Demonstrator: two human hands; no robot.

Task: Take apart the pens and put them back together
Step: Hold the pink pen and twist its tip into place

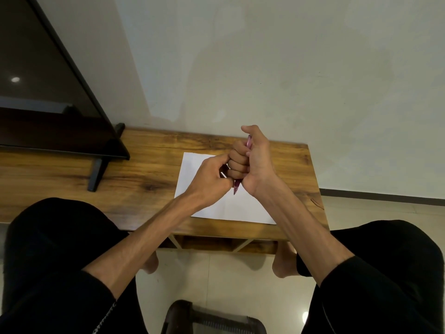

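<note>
My right hand [250, 162] is fisted around a pink pen [248, 142] held nearly upright above a white sheet of paper [216, 208]. The pen's top shows above my fingers and its tip pokes out below my fist. My left hand [209, 179] is curled beside the right one, fingertips pinched close to the pen's lower end. A thin pale piece shows between the left fingers; I cannot tell what it is. Most of the pen is hidden inside my fist.
The paper lies on a low wooden table [144, 174] against a white wall. A dark monitor [43, 92] on a stand occupies the table's left part. My knees in black trousers flank the table's front edge, and a chair part [212, 319] shows below.
</note>
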